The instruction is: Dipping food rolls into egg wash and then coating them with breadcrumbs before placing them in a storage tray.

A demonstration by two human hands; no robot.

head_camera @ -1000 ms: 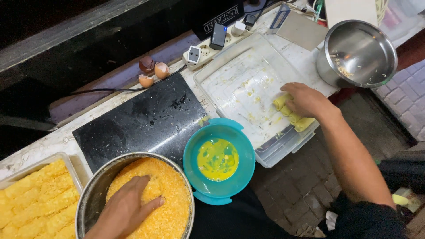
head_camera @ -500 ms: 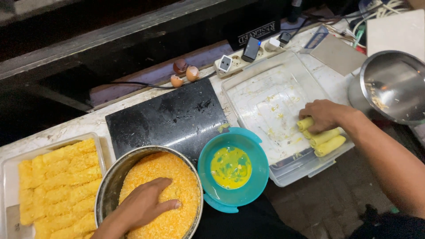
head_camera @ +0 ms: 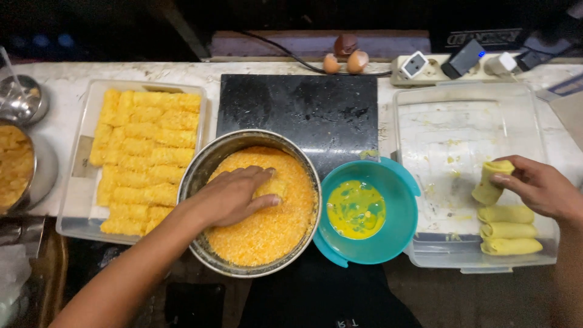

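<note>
Breading is the step in hand: left hand (head_camera: 234, 195) lies palm down in the metal bowl (head_camera: 206, 164) of orange crumbs (head_camera: 267, 234), fingers together, pressing a roll (head_camera: 273, 185) half buried under them. Right hand (head_camera: 539, 187) pinches a pale yellow roll (head_camera: 490, 181) between thumb and fingertips, lifting it over the clear tray (head_camera: 425, 121) where three more rolls (head_camera: 509, 231) lie stacked. Teal bowl (head_camera: 398, 182) of beaten egg (head_camera: 356, 209) sits between both. Judging by the layout, the dip calls for a short swing left. Coated rolls (head_camera: 146, 158) fill the far-left tray.
</note>
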